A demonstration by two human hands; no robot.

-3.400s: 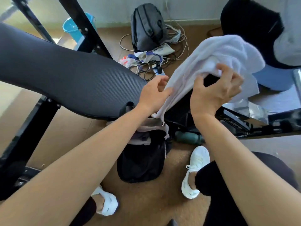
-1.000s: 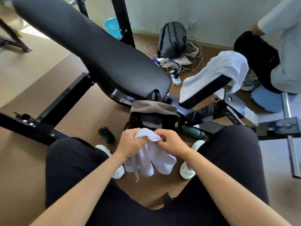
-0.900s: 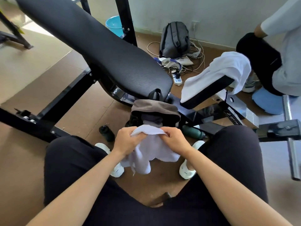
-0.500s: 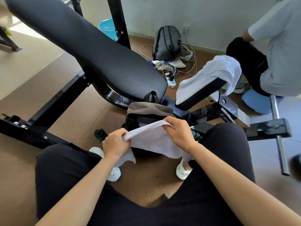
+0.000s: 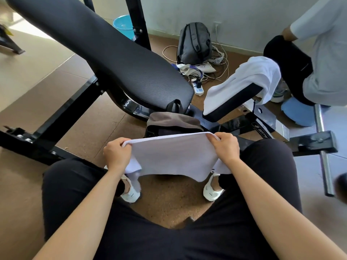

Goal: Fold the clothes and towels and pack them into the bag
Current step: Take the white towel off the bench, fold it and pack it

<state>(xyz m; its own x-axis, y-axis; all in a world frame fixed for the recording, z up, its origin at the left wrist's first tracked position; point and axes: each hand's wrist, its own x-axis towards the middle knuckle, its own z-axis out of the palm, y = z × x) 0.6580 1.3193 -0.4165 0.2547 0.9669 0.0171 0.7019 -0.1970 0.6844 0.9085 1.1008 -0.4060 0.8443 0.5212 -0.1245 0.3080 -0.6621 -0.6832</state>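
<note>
Towel (image 5: pixel 174 156) stretched between hands (image 5: pixel 117 153)

Setting: small exercise room, home-gym type. Evidence: long black ribbed-vinyl weight-bench backrest (image 5: pixel 112 59) on black steel tube frame (image 5: pixel 65 113); short black seat pad (image 5: pixel 232 102); chrome steel bar (image 5: pixel 323 152); brown cork-textured floor matting (image 5: pixel 169 199); pale painted wall (image 5: pixel 234 14). Incidental: grey fabric backpack (image 5: pixel 193 44), white power strip (image 5: pixel 199 89) with tangled cables, light-blue plastic bucket (image 5: pixel 123 25), all on the floor near the wall.

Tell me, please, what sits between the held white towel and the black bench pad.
Head view: the dark bag sits there, just beyond the towel, below the bench pad.
</note>
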